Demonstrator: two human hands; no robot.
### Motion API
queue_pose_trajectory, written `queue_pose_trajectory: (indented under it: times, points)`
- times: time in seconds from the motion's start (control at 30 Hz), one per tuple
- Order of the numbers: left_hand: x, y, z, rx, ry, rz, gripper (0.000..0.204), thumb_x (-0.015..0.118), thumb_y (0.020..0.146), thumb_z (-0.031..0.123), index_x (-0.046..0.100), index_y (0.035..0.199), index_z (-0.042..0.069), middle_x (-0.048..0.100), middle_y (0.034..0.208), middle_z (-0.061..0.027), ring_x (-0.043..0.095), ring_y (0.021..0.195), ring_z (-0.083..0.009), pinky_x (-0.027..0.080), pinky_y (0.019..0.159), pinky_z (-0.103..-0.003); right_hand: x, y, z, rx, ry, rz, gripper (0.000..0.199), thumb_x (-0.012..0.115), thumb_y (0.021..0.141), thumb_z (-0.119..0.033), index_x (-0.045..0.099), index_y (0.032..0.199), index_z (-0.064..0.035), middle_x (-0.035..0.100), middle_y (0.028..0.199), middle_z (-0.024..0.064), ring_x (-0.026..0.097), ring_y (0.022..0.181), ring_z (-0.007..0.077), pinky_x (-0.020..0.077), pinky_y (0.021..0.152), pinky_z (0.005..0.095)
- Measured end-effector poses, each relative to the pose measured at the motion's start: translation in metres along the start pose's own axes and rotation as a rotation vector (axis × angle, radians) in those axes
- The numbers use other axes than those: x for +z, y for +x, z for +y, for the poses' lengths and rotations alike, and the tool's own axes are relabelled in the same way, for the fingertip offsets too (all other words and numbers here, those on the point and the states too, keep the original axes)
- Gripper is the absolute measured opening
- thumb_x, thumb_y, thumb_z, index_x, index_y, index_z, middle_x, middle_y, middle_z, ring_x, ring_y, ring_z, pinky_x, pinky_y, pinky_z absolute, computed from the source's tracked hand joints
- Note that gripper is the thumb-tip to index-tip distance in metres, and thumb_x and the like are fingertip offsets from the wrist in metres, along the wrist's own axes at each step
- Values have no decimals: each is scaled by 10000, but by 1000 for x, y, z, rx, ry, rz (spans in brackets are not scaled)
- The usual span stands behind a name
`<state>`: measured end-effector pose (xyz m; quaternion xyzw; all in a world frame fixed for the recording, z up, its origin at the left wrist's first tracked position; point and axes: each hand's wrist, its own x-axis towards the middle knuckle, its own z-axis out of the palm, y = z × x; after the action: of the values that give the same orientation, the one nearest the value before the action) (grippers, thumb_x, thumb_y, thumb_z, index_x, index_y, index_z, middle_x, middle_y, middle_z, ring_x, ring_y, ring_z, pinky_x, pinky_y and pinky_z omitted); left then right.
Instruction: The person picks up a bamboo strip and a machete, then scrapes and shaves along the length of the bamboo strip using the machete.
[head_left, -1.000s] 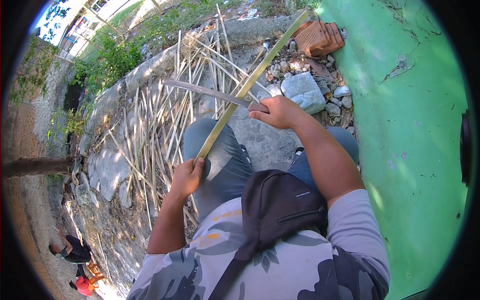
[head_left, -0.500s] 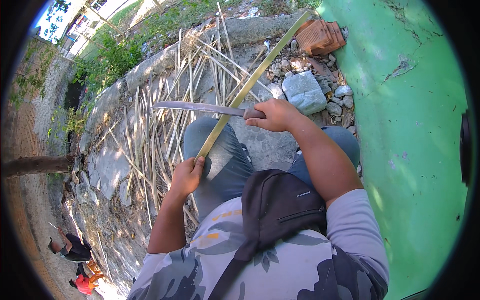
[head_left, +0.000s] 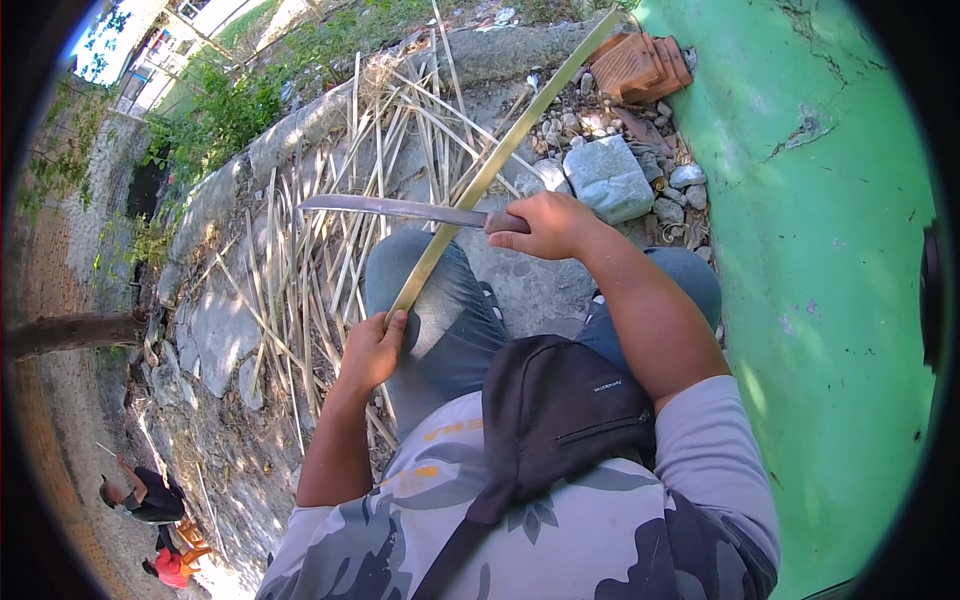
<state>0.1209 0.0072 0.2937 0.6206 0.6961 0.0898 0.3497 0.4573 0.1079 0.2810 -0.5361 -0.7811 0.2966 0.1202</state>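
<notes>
My left hand (head_left: 374, 350) is closed round the near end of a long, pale bamboo strip (head_left: 520, 130), which slants up and away to the right over my knee. In my right hand (head_left: 548, 226) is the dark handle of a machete (head_left: 390, 208). Its long blade points left and crosses the strip above my left knee, apparently resting against it. The strip's far end reaches close to the stacked roof tiles.
Many thin bamboo strips (head_left: 300, 270) lie in a heap on the ground to the left. A pale stone block (head_left: 608, 182), rubble and orange roof tiles (head_left: 640, 68) lie ahead. A green wall (head_left: 810, 300) stands at right. Two people (head_left: 150, 495) are at far left.
Both hands and the machete stay in nearly the same place. The machete and the bamboo strip have shifted very slightly to the left in the view.
</notes>
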Motion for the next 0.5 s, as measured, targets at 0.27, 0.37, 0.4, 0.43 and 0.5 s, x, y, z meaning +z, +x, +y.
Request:
queue_pose_trajectory:
  times: [0.27,0.37,0.4,0.43,0.5]
  points:
    - [-1,0,1,-23,8,-6,508,520,1063,433,671,903,-25,621,674,-143,584,628,-259,461,635,-414,0,1,0,-9,-50,-1,611,647,866,-702,718,913,-97,729,897,172,706,922,388,548,831,479]
    - [-2,-1,4,-20,1,-11,503,520,1063,429,671,903,-23,624,677,-144,587,631,-260,463,638,-413,0,1,1,-14,-57,2,620,643,865,-709,716,905,-94,727,887,177,707,911,393,549,824,483]
    - [-2,-1,5,-19,-4,-16,500,520,1063,427,671,903,-22,627,679,-144,588,632,-260,464,639,-412,0,1,1,-14,-60,-4,627,641,864,-713,714,900,-92,726,882,179,708,905,396,549,819,484]
    - [-2,-1,3,-19,-4,-16,500,520,1063,427,671,903,-22,627,679,-144,588,632,-260,464,639,-412,1,2,2,-15,-59,-5,627,641,864,-713,714,900,-92,726,882,179,708,905,396,549,819,484]
    - [-1,0,0,-15,-5,-13,500,522,1062,428,668,897,-20,628,677,-143,592,631,-261,465,636,-411,2,3,4,-14,-26,-8,634,633,865,-720,708,888,-91,726,873,173,709,897,397,550,812,484]
